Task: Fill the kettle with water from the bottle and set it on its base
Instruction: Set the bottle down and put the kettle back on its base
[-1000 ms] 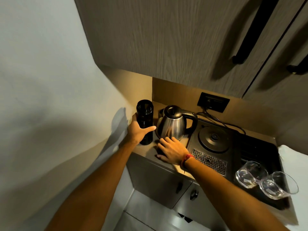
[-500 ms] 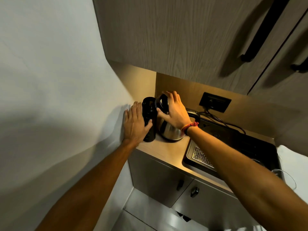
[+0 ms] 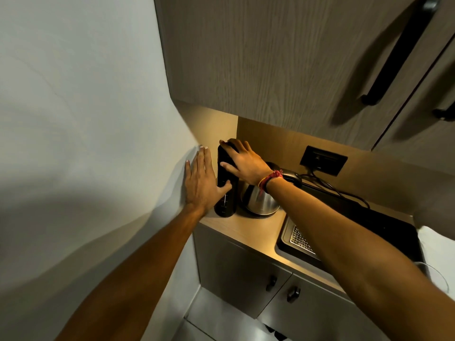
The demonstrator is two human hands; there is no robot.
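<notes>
Both hands on upright bottle (image 3: 225, 190) (kettle (image 3: 261, 201) beside)

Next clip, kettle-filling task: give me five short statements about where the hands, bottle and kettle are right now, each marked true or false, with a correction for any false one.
1. The tall black cylindrical bottle stands upright on the wooden counter. True.
2. The right hand grips the kettle's handle. False: it rests over the top of the bottle.
3. The shiny stainless-steel kettle stands to the right of the bottle. True.
4. The left hand is closed in a fist around the bottle. False: its fingers are stretched out, with only the thumb lying across the bottle's side.
5. Water is pouring into the kettle. False: the bottle is upright and no water shows.
</notes>
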